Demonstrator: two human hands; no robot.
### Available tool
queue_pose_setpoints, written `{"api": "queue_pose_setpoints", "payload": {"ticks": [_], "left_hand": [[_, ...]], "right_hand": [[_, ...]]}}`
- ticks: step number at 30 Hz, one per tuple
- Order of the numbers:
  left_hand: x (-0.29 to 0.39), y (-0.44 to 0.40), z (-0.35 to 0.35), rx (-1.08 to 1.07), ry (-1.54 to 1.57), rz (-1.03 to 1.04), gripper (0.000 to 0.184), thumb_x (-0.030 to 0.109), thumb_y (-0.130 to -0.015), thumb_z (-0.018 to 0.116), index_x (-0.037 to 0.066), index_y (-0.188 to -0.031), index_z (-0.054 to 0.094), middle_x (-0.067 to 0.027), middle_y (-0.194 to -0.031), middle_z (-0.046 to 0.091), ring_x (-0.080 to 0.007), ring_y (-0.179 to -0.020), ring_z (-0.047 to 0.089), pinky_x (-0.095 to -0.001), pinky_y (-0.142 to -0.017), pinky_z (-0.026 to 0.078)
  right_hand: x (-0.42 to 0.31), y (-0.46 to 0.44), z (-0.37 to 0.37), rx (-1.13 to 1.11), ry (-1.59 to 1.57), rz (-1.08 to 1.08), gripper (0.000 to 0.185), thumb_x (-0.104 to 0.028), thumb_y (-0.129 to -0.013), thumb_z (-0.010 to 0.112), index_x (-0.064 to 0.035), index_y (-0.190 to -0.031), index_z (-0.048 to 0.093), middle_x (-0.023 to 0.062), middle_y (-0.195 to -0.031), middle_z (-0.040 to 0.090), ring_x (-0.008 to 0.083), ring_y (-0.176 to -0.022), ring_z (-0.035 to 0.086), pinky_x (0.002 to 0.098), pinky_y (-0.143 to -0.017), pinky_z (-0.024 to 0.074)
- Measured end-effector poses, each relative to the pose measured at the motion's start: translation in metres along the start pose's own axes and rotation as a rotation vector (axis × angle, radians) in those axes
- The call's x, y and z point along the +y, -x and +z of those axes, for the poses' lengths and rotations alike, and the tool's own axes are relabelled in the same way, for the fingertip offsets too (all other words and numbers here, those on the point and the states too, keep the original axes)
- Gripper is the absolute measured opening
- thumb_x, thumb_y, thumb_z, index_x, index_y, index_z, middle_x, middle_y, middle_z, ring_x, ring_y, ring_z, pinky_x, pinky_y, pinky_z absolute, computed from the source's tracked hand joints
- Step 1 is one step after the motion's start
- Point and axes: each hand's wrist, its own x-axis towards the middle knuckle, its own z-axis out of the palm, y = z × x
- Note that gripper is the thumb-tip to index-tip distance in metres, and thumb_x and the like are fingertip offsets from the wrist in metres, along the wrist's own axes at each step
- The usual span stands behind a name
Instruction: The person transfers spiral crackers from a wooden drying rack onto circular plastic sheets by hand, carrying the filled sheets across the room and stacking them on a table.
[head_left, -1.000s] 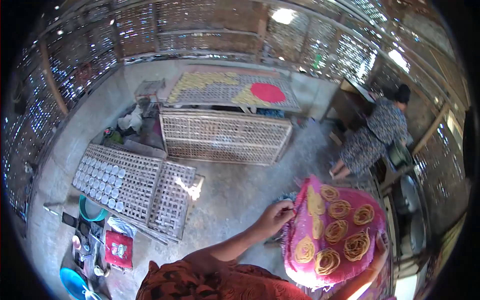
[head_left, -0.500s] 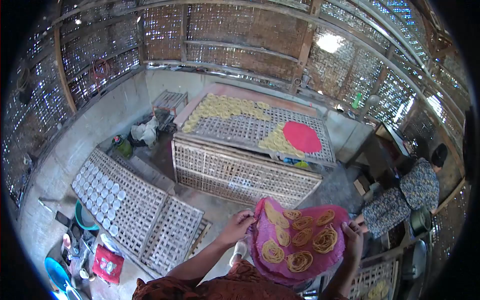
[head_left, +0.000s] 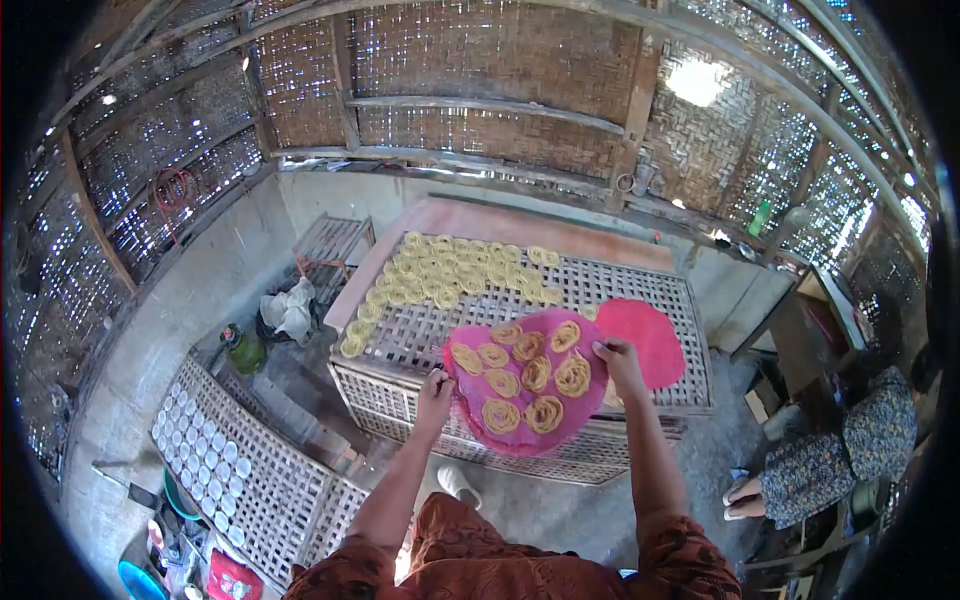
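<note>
My left hand [head_left: 433, 397] pinches the left edge of a round pink sheet [head_left: 548, 440], and my right hand [head_left: 620, 362] grips its right edge. Several coiled yellow noodle nests [head_left: 536, 374] lie spread over the sheet. It is held up in front of me, over the near edge of a woven bamboo drying rack [head_left: 400, 340]. Rows of paler noodle nests [head_left: 440, 265] sit on that rack. A second, flat pink-red sheet [head_left: 650, 345] lies on the rack's right side, just past my right hand.
Another bamboo rack [head_left: 270, 480] at lower left carries several white discs [head_left: 205, 460]. A green gas cylinder [head_left: 243, 350] and a white sack [head_left: 288, 310] are on the floor behind it. At right, a person in patterned clothing [head_left: 815, 475] bends down near a wooden cabinet [head_left: 815, 320].
Both hands have carried the pink sheet forward and left, from near my body to the large rack's edge. The view has shifted closer to that rack.
</note>
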Motion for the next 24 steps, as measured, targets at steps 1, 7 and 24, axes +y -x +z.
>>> {"api": "queue_pose_setpoints", "payload": {"ticks": [1, 7, 24], "left_hand": [[-0.011, -0.02, 0.004, 0.007, -0.027, 0.011, 0.008, 0.008, -0.084, 0.055, 0.0, -0.087, 0.052, -0.0072, -0.077, 0.053, -0.0138, -0.071, 0.048, -0.0303, -0.065, 0.042], [-0.14, -0.099, 0.035, -0.046, -0.355, 0.016, 0.012, 0.01, -0.081, 0.059, 0.001, -0.084, 0.052, -0.0095, -0.075, 0.054, -0.0266, -0.068, 0.053, -0.0345, -0.067, 0.045], [-0.177, -0.314, 0.126, -0.729, -0.72, 0.109, 0.027, 0.011, -0.079, 0.056, 0.006, -0.105, 0.061, -0.0201, -0.101, 0.061, -0.0352, -0.101, 0.056, -0.0444, -0.086, 0.045]], "right_hand": [[0.022, -0.031, 0.011, -0.011, 0.036, -0.001, 0.01, -0.009, -0.083, 0.065, -0.0044, -0.074, 0.062, -0.0058, -0.066, 0.053, 0.0047, -0.062, 0.046, 0.0237, -0.054, 0.0358], [0.137, -0.2, 0.038, -0.014, 0.54, -0.197, 0.018, -0.016, -0.08, 0.067, -0.0023, -0.069, 0.062, 0.0019, -0.067, 0.061, 0.0154, -0.057, 0.05, 0.0287, -0.055, 0.039], [0.17, -0.285, 0.21, -0.48, 1.136, -0.186, 0.038, -0.036, -0.068, 0.072, -0.004, -0.085, 0.062, 0.0182, -0.096, 0.059, 0.0336, -0.091, 0.058, 0.0426, -0.083, 0.0477]]}}
